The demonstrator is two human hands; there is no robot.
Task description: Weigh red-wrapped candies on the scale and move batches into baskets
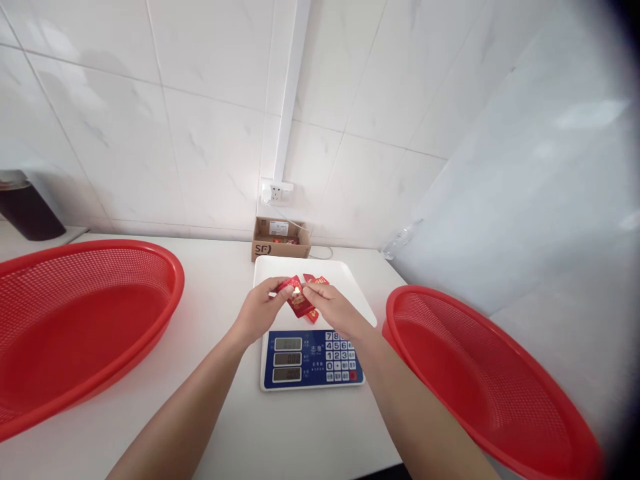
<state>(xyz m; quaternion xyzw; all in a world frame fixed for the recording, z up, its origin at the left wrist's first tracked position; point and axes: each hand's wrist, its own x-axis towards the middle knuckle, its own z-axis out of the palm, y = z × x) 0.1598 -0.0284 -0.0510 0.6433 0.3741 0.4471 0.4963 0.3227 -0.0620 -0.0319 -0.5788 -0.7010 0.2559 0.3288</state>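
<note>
Both my hands hold one small red packet (pixel 299 304) over the weighing scale (pixel 269 270). My left hand (pixel 261 308) pinches its left side, thumb on top. At its right edge, the fingers of my right hand (pixel 334 308) are closed on it. Other red packets (pixel 313 316) lie on the white pan, partly hidden behind the held one and my right hand. Nearest me, the scale's blue panel (pixel 313 360) carries three displays and a keypad, and my right wrist covers some of its upper right keys.
Red mesh baskets stand at the left (pixel 170 293) and right (pixel 500 333). Behind the scale sits a small cardboard box (pixel 281 251) with red items inside. A dark container (pixel 33 210) is at far left. A wall socket (pixel 276 193) has a cable running down.
</note>
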